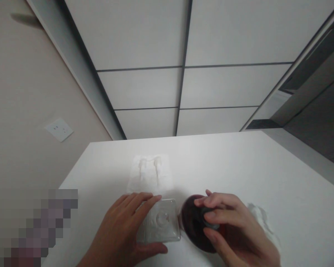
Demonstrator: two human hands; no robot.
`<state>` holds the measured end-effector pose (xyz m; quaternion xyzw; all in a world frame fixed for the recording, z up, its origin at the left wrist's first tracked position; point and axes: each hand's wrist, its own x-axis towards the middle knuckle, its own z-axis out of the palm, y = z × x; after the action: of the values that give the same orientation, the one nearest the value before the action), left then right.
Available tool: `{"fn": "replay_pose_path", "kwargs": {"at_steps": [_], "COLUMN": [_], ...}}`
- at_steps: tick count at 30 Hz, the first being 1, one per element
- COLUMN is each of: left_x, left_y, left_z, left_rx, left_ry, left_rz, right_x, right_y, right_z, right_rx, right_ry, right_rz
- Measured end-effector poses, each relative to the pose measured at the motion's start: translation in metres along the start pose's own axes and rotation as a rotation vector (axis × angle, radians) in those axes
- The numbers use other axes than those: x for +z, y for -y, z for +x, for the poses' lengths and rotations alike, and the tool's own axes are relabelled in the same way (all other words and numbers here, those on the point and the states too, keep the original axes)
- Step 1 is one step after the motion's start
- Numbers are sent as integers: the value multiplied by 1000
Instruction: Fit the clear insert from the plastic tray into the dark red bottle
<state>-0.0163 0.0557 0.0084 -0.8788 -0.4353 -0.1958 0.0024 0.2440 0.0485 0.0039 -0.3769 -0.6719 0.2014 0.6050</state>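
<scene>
A clear plastic box (171, 222) with a round raised mark on its top sits on the white table. My left hand (128, 226) spans it, with the fingers at the far edge and the thumb at the near edge. Just to its right stands a dark reddish, rounded container (193, 226), seen from above. My right hand (236, 222) has its fingertips and thumb closed around the dark round cap (210, 219) on top of this container. The palm hides part of the container's right side.
On the white table (211, 159), beyond my left hand, lies a pale sheet (150, 172) with two whitish, stem-like pieces. A crumpled white tissue-like thing (263, 218) lies to the right. White panels (144, 89) rise behind the table, and a wall socket (59, 129) is at left.
</scene>
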Motion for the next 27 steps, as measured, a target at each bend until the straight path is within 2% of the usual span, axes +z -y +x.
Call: {"fn": "replay_pose_path", "kwargs": {"at_steps": [3, 7, 11, 15, 16, 19, 21, 27], "left_x": [2, 4, 0, -2, -2, -2, -3, -6], "left_y": [0, -2, -3, -4, -4, -5, -5, -8], "left_z": [-2, -3, 1, 3, 3, 3, 5, 8], "left_rx": [6, -22, 26, 22, 12, 12, 30, 9], "left_ry": [-10, -38, -21, -17, -19, -14, -12, 18], "left_rz": [-1, 20, 36, 52, 52, 47, 40, 38], "right_x": [2, 3, 3, 3, 2, -2, -3, 5], "right_y": [-2, -2, -3, -5, -5, -3, 0, 4], "right_z": [-1, 3, 6, 3, 2, 3, 5, 9], "right_rx": [14, 56, 82, 158, 154, 116, 135, 226], "right_ry": [19, -70, -14, -68, -55, 116, 176, 91], "right_rz": [48, 175, 90, 218, 208, 76, 72, 235]}}
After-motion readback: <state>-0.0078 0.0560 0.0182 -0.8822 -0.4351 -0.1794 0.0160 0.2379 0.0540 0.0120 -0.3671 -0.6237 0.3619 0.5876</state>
